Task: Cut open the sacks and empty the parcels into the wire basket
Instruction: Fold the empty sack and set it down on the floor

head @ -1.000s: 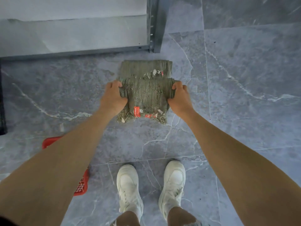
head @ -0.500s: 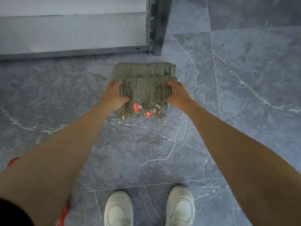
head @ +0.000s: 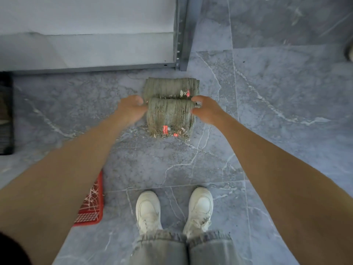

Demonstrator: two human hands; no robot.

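Observation:
Two folded bundles of grey-green woven sacks with red tags lie on the floor tiles. The front bundle [head: 170,117] overlaps the near edge of the rear bundle [head: 168,87]. My left hand [head: 131,108] is at the front bundle's left edge with relaxed fingers, touching it or just off it. At the bundle's right edge my right hand [head: 207,109] has its fingers and thumb spread, gripping nothing. No parcels and no cutting tool are in view.
A red plastic mesh basket [head: 89,205] pokes out from under my left forearm at the lower left. A grey metal shelf post [head: 181,35] and its bottom rail stand just behind the sacks. A dark object [head: 5,111] sits at the left edge. My white shoes [head: 148,209] stand below.
Both hands gripped the front bundle's sides and set it down against the rear bundle. Now the fingers have loosened and sit beside it. The view has pulled back.

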